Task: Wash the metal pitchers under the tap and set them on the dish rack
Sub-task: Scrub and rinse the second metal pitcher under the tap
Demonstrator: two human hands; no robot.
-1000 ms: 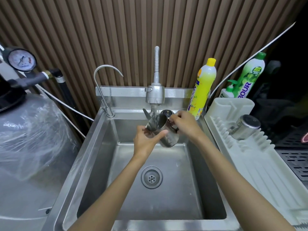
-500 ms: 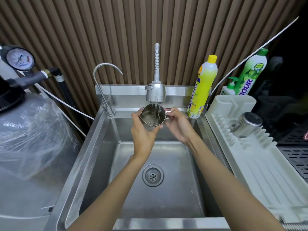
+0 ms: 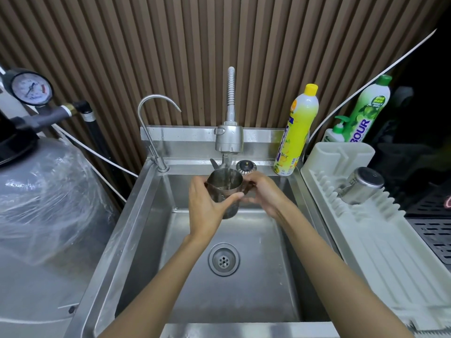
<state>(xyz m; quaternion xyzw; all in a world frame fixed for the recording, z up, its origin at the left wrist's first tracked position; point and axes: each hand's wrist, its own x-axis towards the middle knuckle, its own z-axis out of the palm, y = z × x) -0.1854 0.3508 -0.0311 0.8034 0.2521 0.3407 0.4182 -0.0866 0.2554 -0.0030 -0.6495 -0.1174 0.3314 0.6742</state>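
Note:
A small metal pitcher point(image 3: 225, 189) stands upright over the steel sink point(image 3: 136, 228), right under the spray tap point(image 3: 229, 141), and water runs into its open mouth. My left hand point(image 3: 207, 207) wraps around its body from the left. My right hand point(image 3: 262, 192) holds it at the handle side on the right. A second metal pitcher point(image 3: 361, 185) lies upside down and tilted on the white dish rack point(image 3: 380, 252) to the right of the sink.
A thin gooseneck tap point(image 3: 152, 123) rises at the sink's back left. A yellow detergent bottle point(image 3: 296, 132) and a green one point(image 3: 366, 108) stand behind the rack. A plastic-wrapped tank point(image 3: 41, 215) with a gauge is at the left. The drain point(image 3: 223, 259) lies below my hands.
The pitcher went from tilted on its side to upright under the tap. Both hands then lowered it slightly, and water now pours into it.

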